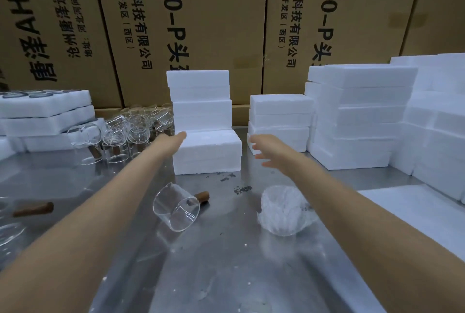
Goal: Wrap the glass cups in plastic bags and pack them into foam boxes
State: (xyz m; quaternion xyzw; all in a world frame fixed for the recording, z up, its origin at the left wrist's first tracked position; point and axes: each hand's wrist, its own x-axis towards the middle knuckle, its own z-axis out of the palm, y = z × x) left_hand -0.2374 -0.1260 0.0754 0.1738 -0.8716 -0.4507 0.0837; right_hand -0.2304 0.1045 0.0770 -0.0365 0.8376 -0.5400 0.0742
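Both hands reaching for nearest foam box [207,151] mid-bench: left hand [176,138] flat against its left top edge, right hand [264,153] spread, empty, just right. Best gripped both sides, lifted level. Bagged cup [283,208] near right; bare cup [176,208] beside it.

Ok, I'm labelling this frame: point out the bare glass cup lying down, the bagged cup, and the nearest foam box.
bare glass cup [176,209]: head view, clear side wall.
bagged cup [283,208]: head view, crinkled plastic.
foam box [207,155]: head view, front face.
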